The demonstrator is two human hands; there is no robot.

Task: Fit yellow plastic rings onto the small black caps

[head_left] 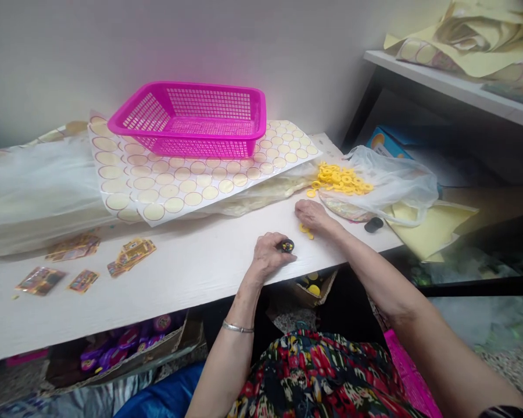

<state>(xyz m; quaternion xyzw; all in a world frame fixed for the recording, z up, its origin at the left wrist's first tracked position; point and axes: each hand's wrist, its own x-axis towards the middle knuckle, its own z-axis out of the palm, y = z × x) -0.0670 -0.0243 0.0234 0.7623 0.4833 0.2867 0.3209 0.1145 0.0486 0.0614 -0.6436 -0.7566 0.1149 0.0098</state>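
Observation:
My left hand (270,253) is closed around a small round black piece (286,246) with yellow marks on its face, just above the white table. To its right, my right hand (310,213) rests low over the table with its fingers bent together; whatever they may hold is hidden. Small yellow pieces (306,231) lie directly below that hand. Beyond it, a pile of yellow ring-shaped pieces (342,179) sits on a clear plastic bag (386,180). A black cylindrical piece (373,224) lies right of my right forearm.
A pink basket (209,146) stands on sticker sheets (174,204) at the back of the white table (192,261). Small printed packets (40,281) lie at left. Boxes with purple (128,338) and yellow-black pieces (314,289) are below the edge. A shelf (453,87) juts out at right.

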